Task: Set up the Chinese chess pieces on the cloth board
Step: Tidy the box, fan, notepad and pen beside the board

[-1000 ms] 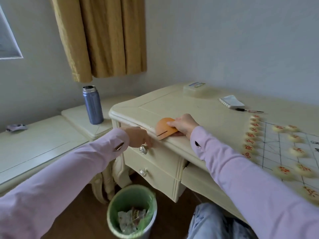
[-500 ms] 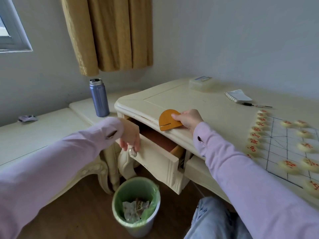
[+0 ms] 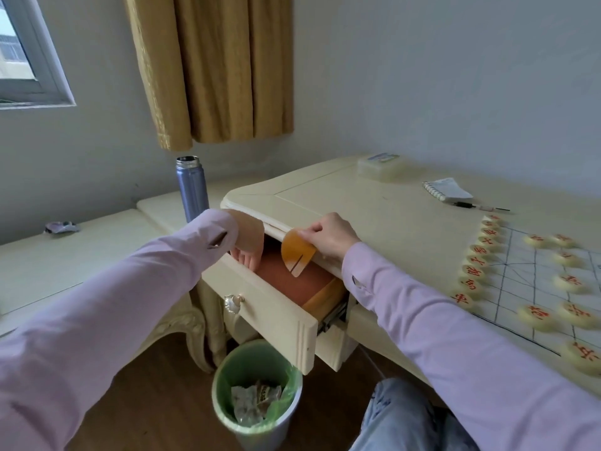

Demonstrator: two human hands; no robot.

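The cloth board [image 3: 533, 275] lies on the cream desk at the right, with several cream chess pieces [image 3: 472, 283] bearing red characters lined along its left edge and more on the grid. My right hand [image 3: 328, 234] pinches an orange half-round flat piece [image 3: 296, 253] at the desk's front edge, over the open top drawer [image 3: 279, 307]. My left hand [image 3: 248, 244] reaches into the drawer's left side, fingers pointing down; what it touches is hidden.
The drawer juts out above a green waste bin [image 3: 257, 390] with crumpled paper. A blue metal flask [image 3: 192, 188] stands on the lower side table. A notepad [image 3: 447, 188], a pen [image 3: 481, 207] and a small box [image 3: 380, 166] lie at the desk's back.
My left hand pulled the top drawer open by its knob, then let go and moved into the drawer. My right hand slid the orange piece to the desk edge over the drawer.
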